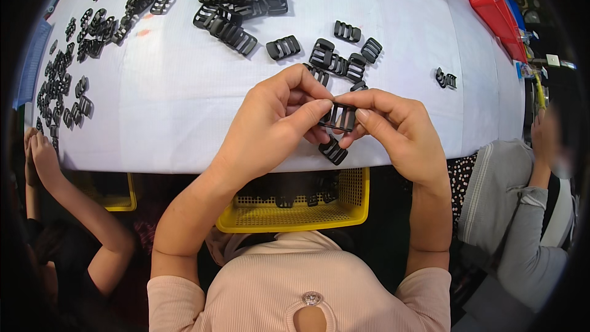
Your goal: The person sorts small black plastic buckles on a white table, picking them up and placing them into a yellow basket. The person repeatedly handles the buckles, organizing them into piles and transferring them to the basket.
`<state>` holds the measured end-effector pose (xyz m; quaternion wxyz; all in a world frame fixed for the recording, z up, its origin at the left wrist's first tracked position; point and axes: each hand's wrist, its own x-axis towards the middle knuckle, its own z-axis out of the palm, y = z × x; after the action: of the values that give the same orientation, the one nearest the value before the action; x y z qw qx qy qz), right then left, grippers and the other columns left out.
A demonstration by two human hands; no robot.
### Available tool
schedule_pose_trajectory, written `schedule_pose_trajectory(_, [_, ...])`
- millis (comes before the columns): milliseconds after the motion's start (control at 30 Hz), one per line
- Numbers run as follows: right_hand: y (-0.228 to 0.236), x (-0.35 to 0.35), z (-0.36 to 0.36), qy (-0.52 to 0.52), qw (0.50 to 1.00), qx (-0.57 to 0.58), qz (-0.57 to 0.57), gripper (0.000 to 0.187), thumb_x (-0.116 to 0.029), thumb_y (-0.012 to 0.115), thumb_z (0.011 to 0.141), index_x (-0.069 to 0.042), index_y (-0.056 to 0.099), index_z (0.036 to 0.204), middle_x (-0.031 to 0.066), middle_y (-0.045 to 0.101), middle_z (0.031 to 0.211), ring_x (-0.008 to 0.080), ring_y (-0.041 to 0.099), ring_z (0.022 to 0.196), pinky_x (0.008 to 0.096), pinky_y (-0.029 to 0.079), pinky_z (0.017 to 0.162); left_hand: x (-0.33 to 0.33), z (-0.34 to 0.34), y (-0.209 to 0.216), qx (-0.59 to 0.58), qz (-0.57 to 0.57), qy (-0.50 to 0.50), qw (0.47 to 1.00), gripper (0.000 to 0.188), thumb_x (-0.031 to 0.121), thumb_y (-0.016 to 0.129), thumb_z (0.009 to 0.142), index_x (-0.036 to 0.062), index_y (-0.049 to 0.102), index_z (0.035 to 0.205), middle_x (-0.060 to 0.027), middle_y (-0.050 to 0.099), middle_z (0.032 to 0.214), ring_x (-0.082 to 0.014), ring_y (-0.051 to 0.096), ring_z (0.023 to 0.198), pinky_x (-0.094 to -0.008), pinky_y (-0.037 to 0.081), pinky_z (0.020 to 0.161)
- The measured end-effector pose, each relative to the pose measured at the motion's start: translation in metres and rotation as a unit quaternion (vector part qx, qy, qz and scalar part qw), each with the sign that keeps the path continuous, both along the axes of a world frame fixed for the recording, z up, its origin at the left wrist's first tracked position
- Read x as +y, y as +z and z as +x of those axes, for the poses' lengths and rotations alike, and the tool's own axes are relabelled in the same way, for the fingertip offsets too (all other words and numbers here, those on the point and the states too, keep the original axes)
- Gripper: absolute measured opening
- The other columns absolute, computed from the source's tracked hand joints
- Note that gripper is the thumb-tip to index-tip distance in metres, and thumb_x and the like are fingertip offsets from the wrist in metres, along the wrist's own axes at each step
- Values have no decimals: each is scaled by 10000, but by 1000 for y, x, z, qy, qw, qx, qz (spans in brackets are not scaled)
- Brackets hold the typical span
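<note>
Between my two hands, just above the table's near edge, is a black plastic strap buckle (340, 117) with open slots. My left hand (276, 110) pinches its left end between thumb and forefinger. The thumb and fingers of my right hand (393, 126) close on its right end. Another black buckle (333, 150) lies below my fingers near the table edge. Beyond my fingertips sits a loose cluster of similar buckles (337, 63), one of them partly hidden behind my left hand.
A large buckle heap (243, 0) lies at the far middle, smaller ones (58, 83) at left. A buckle pair (445, 79) is at right. Below the table edge, a yellow basket (292, 229) holds some buckles. Red trays (488, 9) line the far right. People sit on both sides.
</note>
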<state>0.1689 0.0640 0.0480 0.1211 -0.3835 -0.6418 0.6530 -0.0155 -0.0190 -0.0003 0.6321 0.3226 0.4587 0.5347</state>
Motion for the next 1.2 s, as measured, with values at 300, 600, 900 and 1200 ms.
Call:
schedule_pose_trajectory(300, [-10, -8, 5, -15, 999, -2, -47, 181, -51, 667, 926, 70, 669, 1061, 82, 706, 868, 109, 652, 746, 242, 540, 670, -18, 14, 11, 16, 6, 18, 1000, 78, 59, 604, 973, -5, 561, 981, -74, 665, 910, -110, 665, 791, -238, 564, 662])
schedule_pose_trajectory(600, [-22, -47, 7, -43, 998, 9, 38, 124, -21, 648, 938, 63, 667, 1027, 99, 732, 889, 105, 678, 735, 236, 554, 659, -42, 18, 1, 147, 52, 39, 987, 37, -25, 592, 946, -51, 572, 965, -107, 681, 866, -145, 708, 804, -268, 578, 695])
schedule_pose_trajectory(900, [-18, -41, 16, 1, 1000, 5, 14, 225, -19, 569, 978, 50, 642, 1180, 103, 727, 949, 123, 684, 835, 252, 555, 774, -42, 12, 1, 119, 22, 46, 992, 76, -17, 606, 956, -56, 604, 1022, -87, 664, 948, -126, 679, 855, -255, 583, 751])
schedule_pose_trajectory(1200, [-21, -38, 8, -68, 997, 23, -10, 238, -42, 574, 987, 58, 649, 1190, 108, 726, 982, 122, 681, 861, 255, 560, 778, -37, 2, 4, 53, -41, 55, 996, 398, 260, 406, 1080, -41, 581, 1272, -150, 710, 1055, -183, 708, 812, -267, 577, 743])
